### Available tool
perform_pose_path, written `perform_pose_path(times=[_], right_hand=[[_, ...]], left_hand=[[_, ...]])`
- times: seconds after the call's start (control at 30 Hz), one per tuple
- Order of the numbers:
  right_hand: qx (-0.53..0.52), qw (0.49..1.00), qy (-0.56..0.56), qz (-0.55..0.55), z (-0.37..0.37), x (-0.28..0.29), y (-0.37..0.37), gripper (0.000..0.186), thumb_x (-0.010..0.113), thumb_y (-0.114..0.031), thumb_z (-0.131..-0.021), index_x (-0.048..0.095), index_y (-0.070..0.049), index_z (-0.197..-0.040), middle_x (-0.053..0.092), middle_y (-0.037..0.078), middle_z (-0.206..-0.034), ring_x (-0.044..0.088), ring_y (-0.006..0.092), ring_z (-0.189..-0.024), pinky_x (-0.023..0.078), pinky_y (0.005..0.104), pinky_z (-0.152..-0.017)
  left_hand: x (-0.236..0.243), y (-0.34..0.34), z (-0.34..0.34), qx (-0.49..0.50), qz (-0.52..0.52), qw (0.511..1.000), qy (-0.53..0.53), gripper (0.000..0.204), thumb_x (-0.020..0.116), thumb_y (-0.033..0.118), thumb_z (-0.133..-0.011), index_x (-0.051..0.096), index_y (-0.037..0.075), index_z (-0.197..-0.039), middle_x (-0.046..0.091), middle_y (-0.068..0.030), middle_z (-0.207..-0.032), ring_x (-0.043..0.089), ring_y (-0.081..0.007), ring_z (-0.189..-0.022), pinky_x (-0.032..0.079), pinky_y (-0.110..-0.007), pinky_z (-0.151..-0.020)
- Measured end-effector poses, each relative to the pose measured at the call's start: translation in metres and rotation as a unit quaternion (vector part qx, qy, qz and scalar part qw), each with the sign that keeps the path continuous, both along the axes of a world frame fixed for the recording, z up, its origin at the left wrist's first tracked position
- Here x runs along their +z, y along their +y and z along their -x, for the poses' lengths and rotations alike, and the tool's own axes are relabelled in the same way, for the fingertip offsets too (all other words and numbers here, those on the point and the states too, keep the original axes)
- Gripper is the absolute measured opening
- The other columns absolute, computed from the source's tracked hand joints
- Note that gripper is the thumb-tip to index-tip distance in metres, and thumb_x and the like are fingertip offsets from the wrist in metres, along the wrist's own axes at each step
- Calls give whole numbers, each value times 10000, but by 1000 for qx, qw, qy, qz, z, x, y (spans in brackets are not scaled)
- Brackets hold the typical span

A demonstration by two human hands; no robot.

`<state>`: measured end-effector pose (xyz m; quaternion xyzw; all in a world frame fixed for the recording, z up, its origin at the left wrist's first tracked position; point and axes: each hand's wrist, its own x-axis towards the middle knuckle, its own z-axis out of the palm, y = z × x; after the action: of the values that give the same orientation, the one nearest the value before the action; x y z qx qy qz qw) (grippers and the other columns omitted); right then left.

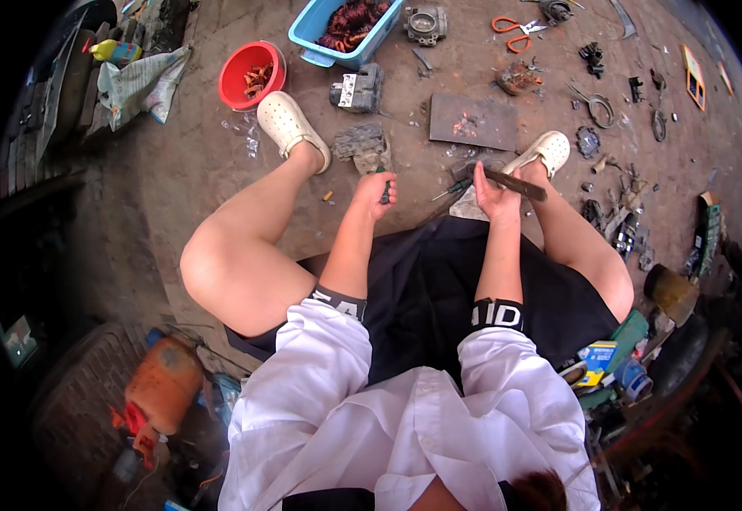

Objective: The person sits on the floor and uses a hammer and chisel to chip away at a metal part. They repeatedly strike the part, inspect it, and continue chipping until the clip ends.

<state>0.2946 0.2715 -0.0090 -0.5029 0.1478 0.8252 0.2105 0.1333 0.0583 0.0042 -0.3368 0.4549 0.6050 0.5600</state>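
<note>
My left hand (369,194) is closed in a fist round a green handle (385,189); the rest of that tool is hidden or too small to make out. Just beyond it, a worn grey block (362,145) lies on the ground. Across my right hand (496,198) runs a long, flat brown bar (520,184), gripped near the thumb, and its far-left end blends with dark things behind it. A thin-shafted tool like a screwdriver (452,190) lies between my hands, nearer the right one. Beyond the right hand sits a dark flat plate (471,121) with small coppery bits on it.
A red bowl (228,75) of coppery scraps and a blue basin (311,53) of dark reddish coils stand ahead. Near them are a black-and-silver metal part (358,88) and a grey housing (426,25). Orange-handled scissors (516,34) and scattered parts lie right. An orange canister (165,385) stands left.
</note>
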Motion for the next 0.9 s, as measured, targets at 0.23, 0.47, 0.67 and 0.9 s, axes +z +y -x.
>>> perform_pose_path(times=[0.23,0.47,0.67,0.9], right_hand=[[14,987,121,104,21,-11,-11,169,518,22,-785,437,99,-912,525,172,-849,569,268,-810,568,347,-703],[-65,934,227,268,2,-28,-7,149,471,-93,-873,403,27,-817,443,73,-718,447,119,-514,451,207,-448],[-45,946,239,215,-3,-36,-6,184,490,-106,-889,393,19,-795,439,65,-707,448,107,-505,455,200,-449],[-58,946,266,177,2,-47,-12,144,492,-65,-876,409,28,-803,457,78,-714,467,112,-510,472,205,-468]], left_hand=[[20,15,-1,-179,16,984,10,108,538,65,-788,469,50,-706,465,-1,-576,426,-79,-438,341,-206,-373],[22,36,18,-722,148,592,326,124,562,61,-723,595,-48,-774,621,-165,-756,615,-243,-616,478,-352,-508],[71,50,30,-751,260,421,438,278,568,69,-717,646,40,-982,620,-143,-1052,603,-281,-978,495,-357,-784],[77,0,93,-674,214,446,549,283,550,169,-761,568,8,-993,616,-191,-967,587,-344,-921,473,-394,-771]])
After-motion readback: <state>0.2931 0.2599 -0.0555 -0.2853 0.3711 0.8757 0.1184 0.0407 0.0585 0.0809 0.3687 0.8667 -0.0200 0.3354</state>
